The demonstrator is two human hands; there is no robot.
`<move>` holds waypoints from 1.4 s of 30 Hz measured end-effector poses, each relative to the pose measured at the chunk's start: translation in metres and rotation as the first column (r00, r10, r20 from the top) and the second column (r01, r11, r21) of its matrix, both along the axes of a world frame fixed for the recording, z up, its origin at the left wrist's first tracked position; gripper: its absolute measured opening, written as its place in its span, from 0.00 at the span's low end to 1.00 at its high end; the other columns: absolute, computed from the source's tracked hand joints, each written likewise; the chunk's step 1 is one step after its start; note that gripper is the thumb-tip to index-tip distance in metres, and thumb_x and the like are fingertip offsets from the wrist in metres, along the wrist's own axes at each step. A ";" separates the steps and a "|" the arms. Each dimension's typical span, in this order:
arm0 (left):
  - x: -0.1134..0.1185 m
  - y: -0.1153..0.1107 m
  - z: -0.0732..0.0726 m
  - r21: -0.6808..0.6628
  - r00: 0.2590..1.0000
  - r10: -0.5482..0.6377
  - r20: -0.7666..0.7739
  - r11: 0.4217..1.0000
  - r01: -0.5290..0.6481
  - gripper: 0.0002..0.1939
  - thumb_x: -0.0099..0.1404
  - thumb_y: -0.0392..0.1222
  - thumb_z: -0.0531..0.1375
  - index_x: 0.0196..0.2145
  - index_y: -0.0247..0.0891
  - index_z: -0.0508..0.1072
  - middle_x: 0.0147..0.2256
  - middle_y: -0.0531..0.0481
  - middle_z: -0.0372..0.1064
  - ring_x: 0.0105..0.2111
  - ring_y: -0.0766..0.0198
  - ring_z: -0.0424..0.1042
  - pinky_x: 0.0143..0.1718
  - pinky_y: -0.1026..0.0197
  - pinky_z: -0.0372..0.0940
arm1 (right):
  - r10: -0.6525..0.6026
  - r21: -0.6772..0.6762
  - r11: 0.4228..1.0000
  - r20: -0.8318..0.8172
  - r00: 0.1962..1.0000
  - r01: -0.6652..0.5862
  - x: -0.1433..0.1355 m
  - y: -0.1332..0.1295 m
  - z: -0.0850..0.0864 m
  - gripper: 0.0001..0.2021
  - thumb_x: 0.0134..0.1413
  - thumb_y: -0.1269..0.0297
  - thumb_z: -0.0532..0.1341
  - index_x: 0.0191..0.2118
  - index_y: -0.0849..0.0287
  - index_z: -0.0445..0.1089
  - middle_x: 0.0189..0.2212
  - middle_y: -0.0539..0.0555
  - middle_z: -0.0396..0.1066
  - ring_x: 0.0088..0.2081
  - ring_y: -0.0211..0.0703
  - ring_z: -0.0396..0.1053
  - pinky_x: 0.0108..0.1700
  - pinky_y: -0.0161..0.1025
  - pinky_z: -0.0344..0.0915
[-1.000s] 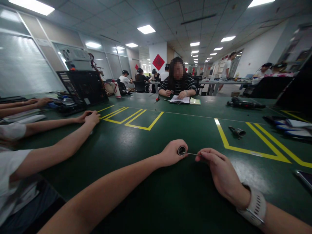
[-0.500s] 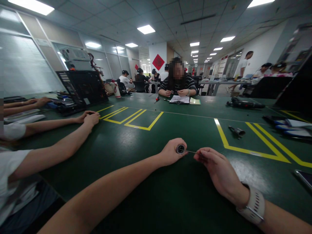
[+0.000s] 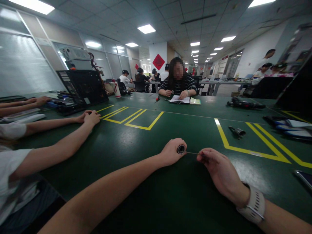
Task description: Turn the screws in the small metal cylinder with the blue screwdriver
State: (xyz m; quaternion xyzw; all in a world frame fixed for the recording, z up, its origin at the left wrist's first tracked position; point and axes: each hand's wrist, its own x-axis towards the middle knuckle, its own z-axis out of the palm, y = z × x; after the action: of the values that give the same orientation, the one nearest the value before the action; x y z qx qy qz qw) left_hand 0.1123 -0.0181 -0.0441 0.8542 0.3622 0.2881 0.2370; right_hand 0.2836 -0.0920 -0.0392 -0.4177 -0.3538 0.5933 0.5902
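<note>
My left hand (image 3: 172, 152) is closed around a short metal cylinder (image 3: 180, 149), its round, dark hollow end turned toward me. A thin metal rod (image 3: 192, 153) is pinched between the thumb and fingers of my right hand (image 3: 214, 164). The rod points left, and its far end is at the right edge of the cylinder, beside my left fingertips. Whether the tip touches the cylinder I cannot tell. My right fingers hide the rear of the rod. Both hands are just above the green table (image 3: 151, 195).
Inside yellow tape at right lies a dark metal part (image 3: 237, 131) with a round end. A black tool (image 3: 245, 103) lies behind it, a phone-like device (image 3: 303, 178) at the right edge. A co-worker's hands (image 3: 90, 117) are at left; another person (image 3: 179, 84) sits opposite with papers (image 3: 179, 99).
My right hand has shifted slightly right, drawing the rod away from the cylinder's opening to its edge. My left hand stays almost still. The person opposite has lowered a hand onto the papers.
</note>
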 end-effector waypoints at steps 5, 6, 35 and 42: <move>0.000 -0.001 0.000 0.034 0.999 -0.031 -0.006 0.999 0.031 0.05 0.55 0.33 0.61 0.27 0.35 0.66 0.29 0.54 0.63 0.30 0.67 0.63 0.31 0.65 0.58 | 0.035 -0.023 0.999 -0.009 0.999 -0.036 -0.001 -0.001 0.001 0.05 0.41 0.63 0.64 0.24 0.59 0.73 0.23 0.51 0.71 0.30 0.41 0.65 0.38 0.38 0.59; 0.000 -0.001 0.000 0.036 0.999 -0.033 -0.012 0.999 0.034 0.04 0.55 0.33 0.61 0.27 0.35 0.66 0.29 0.54 0.63 0.30 0.67 0.63 0.32 0.64 0.58 | 0.031 -0.026 0.999 -0.009 0.999 -0.031 -0.001 -0.001 0.002 0.05 0.41 0.63 0.64 0.24 0.59 0.73 0.22 0.51 0.70 0.30 0.41 0.65 0.37 0.38 0.59; -0.002 -0.001 -0.004 0.019 0.994 0.083 -0.069 0.996 -0.082 0.05 0.54 0.29 0.58 0.30 0.35 0.68 0.32 0.52 0.64 0.33 0.66 0.63 0.34 0.63 0.60 | -0.099 0.057 0.994 0.089 0.991 0.094 -0.002 -0.002 0.003 0.05 0.39 0.63 0.63 0.22 0.58 0.71 0.21 0.49 0.68 0.29 0.41 0.63 0.36 0.39 0.56; -0.002 -0.003 -0.002 0.009 0.993 0.082 -0.080 0.997 -0.082 0.05 0.54 0.30 0.58 0.31 0.36 0.68 0.33 0.52 0.64 0.33 0.66 0.64 0.34 0.63 0.60 | -0.087 0.122 0.991 0.197 0.977 0.063 -0.001 -0.002 0.000 0.05 0.44 0.63 0.62 0.24 0.58 0.71 0.23 0.50 0.68 0.30 0.43 0.64 0.38 0.42 0.56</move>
State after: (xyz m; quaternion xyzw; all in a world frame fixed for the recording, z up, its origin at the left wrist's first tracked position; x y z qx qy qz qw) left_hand 0.1105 -0.0208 -0.0461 0.8501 0.4054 0.2641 0.2078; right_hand 0.2823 -0.0941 -0.0391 -0.4541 -0.4295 0.5038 0.5963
